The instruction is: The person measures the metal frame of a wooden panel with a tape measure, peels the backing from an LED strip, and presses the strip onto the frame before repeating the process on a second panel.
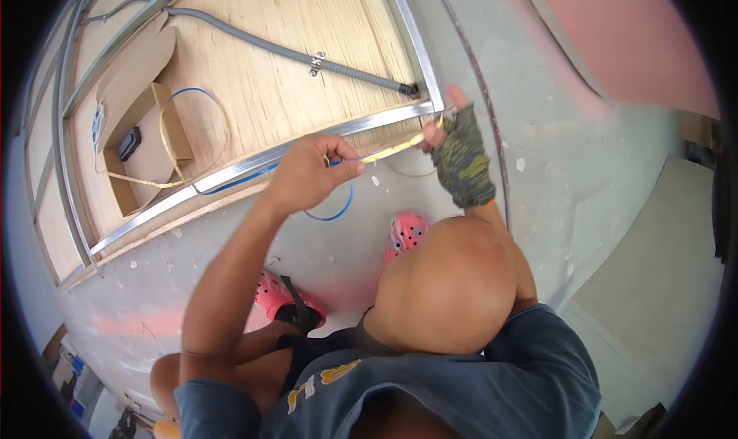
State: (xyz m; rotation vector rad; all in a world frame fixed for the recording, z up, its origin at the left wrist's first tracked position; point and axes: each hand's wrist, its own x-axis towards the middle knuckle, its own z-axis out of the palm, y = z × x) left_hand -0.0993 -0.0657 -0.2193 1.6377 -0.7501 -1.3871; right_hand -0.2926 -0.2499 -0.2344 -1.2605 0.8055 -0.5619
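A thin flexible strip (390,148), yellow and white on one face and blue elsewhere, looks like an LED strip. It stretches between my two hands just off the metal frame's near edge. My bare left hand (311,170) pinches it between thumb and fingers. My right hand (460,151), in a camouflage fingerless glove, grips the strip near the frame's corner, with one finger extended; its fingertips are partly hidden. A blue loop (332,208) hangs below my left hand. More of the strip runs left along the metal frame (254,159) towards an open cardboard box (171,120).
The frame lies on a plywood panel (261,20). A grey corrugated conduit (269,48) crosses it, held by a metal clamp (317,64). A dark object (129,144) sits in the box. My pink clogs (407,231) stand on the grey floor (161,285). A cable (478,78) runs along the right.
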